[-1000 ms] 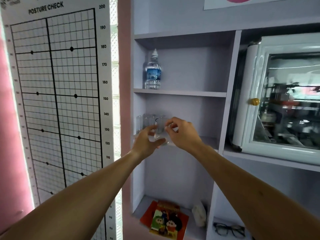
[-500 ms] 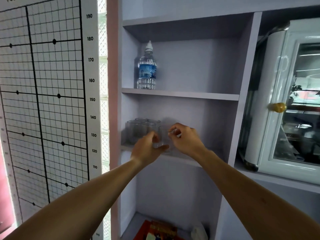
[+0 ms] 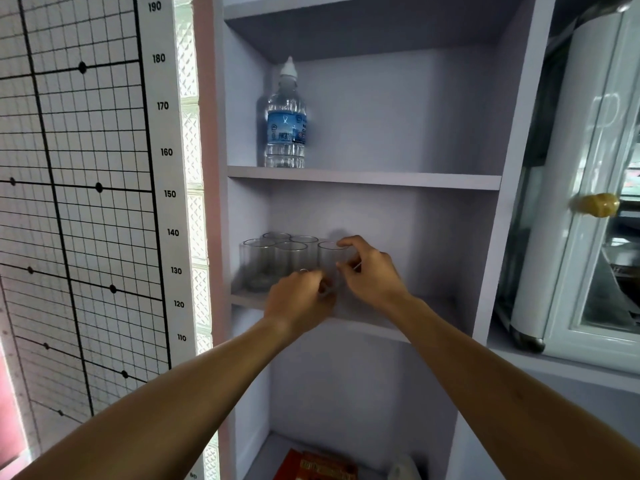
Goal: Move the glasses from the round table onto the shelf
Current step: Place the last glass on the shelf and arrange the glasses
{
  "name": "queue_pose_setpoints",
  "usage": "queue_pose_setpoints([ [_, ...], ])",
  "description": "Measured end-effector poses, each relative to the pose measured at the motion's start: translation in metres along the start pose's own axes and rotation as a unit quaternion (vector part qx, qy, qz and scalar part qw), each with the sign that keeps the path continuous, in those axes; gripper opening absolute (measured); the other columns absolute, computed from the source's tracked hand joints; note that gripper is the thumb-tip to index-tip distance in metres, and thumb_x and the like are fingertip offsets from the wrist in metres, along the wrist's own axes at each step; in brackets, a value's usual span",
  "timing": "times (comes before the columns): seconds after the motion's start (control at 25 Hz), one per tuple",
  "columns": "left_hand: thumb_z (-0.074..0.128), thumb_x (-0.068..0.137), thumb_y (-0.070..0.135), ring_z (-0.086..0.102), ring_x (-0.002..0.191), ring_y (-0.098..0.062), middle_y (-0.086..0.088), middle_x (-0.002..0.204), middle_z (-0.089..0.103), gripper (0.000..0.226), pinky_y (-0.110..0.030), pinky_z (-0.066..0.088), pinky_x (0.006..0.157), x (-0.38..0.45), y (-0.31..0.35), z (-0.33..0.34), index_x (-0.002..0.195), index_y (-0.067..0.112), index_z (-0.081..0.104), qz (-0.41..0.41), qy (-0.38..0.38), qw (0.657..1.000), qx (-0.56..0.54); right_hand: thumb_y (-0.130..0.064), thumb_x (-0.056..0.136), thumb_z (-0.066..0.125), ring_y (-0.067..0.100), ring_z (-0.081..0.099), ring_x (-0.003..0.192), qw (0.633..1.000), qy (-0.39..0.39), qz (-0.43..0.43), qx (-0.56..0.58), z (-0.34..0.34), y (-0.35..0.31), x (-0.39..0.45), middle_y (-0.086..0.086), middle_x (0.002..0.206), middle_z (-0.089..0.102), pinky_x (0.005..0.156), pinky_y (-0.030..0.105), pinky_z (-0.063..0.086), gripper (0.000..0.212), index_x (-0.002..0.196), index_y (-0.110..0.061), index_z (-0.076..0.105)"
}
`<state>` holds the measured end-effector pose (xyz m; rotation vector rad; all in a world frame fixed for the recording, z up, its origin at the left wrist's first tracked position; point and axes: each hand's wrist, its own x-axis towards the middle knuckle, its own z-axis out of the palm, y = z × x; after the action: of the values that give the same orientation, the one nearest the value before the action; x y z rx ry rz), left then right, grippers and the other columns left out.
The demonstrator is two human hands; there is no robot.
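Both hands are at the middle board of the pale lilac wooden shelf (image 3: 363, 180). The right hand (image 3: 372, 275) curls thumb and fingers round a clear, straight-sided drinking glass (image 3: 329, 263), which stands at or just above the board at the right end of a cluster of four other clear tumblers (image 3: 277, 258). The left hand (image 3: 299, 301) is curled low at the same glass's base and appears to grip it, though the clear glass and the overlapping knuckles make that contact hard to confirm. The main risk is a knock: the held glass sits just beside its nearest neighbour, so a sideways nudge while setting it down could clink or tip the row. It also sits near the board's front edge, so letting go before the base lies flat could send it off. Pulling the hands back carelessly could catch a rim and drag a tumbler forward.
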<state>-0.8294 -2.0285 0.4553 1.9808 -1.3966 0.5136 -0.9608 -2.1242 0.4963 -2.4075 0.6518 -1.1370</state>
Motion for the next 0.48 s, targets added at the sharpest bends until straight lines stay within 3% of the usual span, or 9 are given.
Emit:
queue_pose_setpoints([
  [0.16, 0.049, 0.083, 0.046, 0.068, 0.091, -0.031, 0.001, 0.1, 0.074, 0.032, -0.031, 0.047, 0.064, 0.003, 0.002, -0.001, 0.111, 0.038, 0.064, 0.034, -0.008, 0.999, 0.031, -0.027, 0.094, 0.06, 0.016, 0.065, 0.082, 1.0, 0.001, 0.016, 0.012, 0.008, -0.002, 0.003, 0.002, 0.093, 0.07, 0.078, 0.035, 0.058, 0.032, 0.124, -0.036, 0.054],
  [0.32, 0.05, 0.083, 0.047, 0.067, 0.096, -0.03, 0.001, 0.104, 0.073, 0.033, -0.031, 0.044, 0.065, 0.005, -0.001, -0.004, 0.112, 0.038, 0.064, 0.047, -0.029, 0.998, 0.039, -0.025, 0.095, 0.057, 0.021, 0.066, 0.086, 1.0, 0.017, 0.019, 0.014, 0.012, -0.003, 0.005, 0.002, 0.095, 0.071, 0.081, 0.038, 0.057, 0.03, 0.125, -0.031, 0.054],
  [0.4, 0.051, 0.084, 0.046, 0.068, 0.088, -0.028, 0.003, 0.09, 0.073, 0.023, -0.029, 0.046, 0.061, 0.007, -0.004, -0.009, 0.097, 0.036, 0.067, 0.057, -0.053, 0.997, 0.007, -0.025, 0.096, 0.056, 0.021, 0.066, 0.084, 0.999, 0.027, 0.015, 0.018, 0.014, -0.004, 0.005, 0.002, 0.093, 0.071, 0.081, 0.039, 0.057, 0.027, 0.122, -0.029, 0.056],
  [0.48, 0.052, 0.084, 0.048, 0.064, 0.066, -0.022, 0.004, 0.061, 0.063, 0.023, -0.028, 0.04, 0.05, 0.006, -0.011, -0.016, 0.068, 0.034, 0.061, 0.072, -0.055, 0.995, -0.037, -0.024, 0.095, 0.056, 0.019, 0.065, 0.08, 0.999, 0.048, 0.005, 0.026, 0.018, -0.009, 0.006, 0.001, 0.09, 0.069, 0.078, 0.038, 0.057, 0.022, 0.117, -0.028, 0.059],
])
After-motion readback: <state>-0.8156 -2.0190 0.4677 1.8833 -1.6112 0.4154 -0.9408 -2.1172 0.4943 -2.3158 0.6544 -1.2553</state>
